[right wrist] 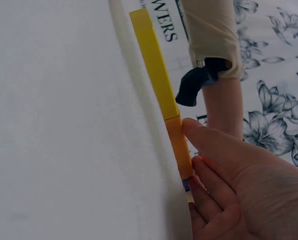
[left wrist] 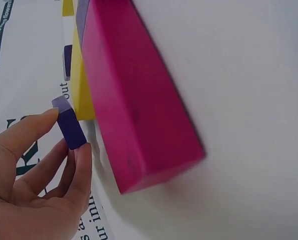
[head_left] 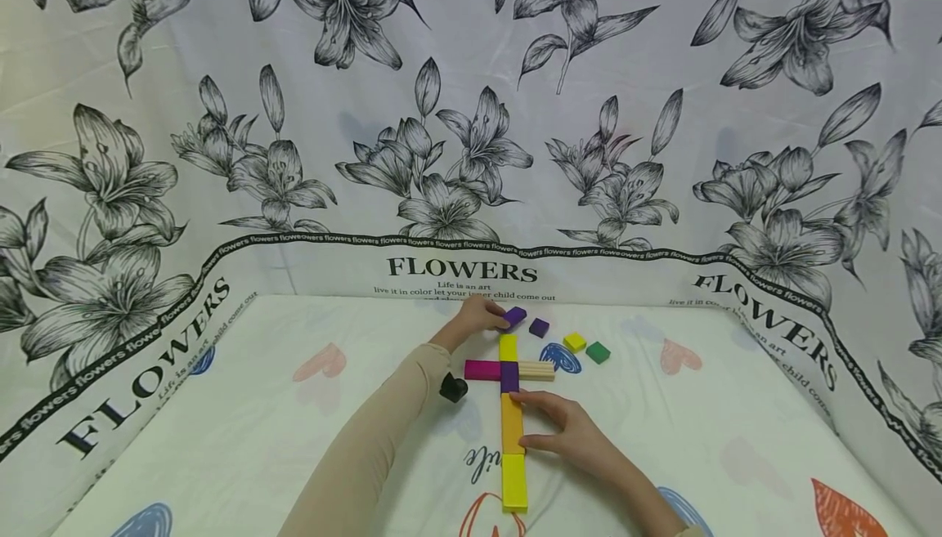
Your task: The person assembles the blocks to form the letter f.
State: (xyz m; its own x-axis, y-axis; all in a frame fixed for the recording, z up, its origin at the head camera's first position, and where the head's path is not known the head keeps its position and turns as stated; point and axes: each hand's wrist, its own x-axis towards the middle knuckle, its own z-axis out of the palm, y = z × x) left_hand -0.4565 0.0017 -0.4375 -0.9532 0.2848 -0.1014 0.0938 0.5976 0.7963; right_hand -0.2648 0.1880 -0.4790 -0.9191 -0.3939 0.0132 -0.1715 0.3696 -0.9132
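My left hand (head_left: 477,318) pinches a small purple block (left wrist: 70,124) between thumb and fingertips, tilted beside the far end of a cross of blocks. A yellow block (head_left: 509,347) forms that far end, followed by a purple centre block (head_left: 509,377), an orange block (head_left: 512,424) and another yellow block (head_left: 515,481) nearest me. A magenta block (left wrist: 139,110) makes the left arm and pale wooden sticks (head_left: 537,371) the right one. Along the orange block's right side, my right hand (head_left: 577,435) rests its thumb and fingertips, spread apart.
Right of the cross's far end lie another small purple block (head_left: 540,328), a small yellow block (head_left: 575,342) and a green block (head_left: 598,352). A white printed cloth (head_left: 397,439) covers the surface. Behind it hangs a flower-patterned curtain (head_left: 471,55). A black wrist camera (head_left: 454,388) sits at my left sleeve.
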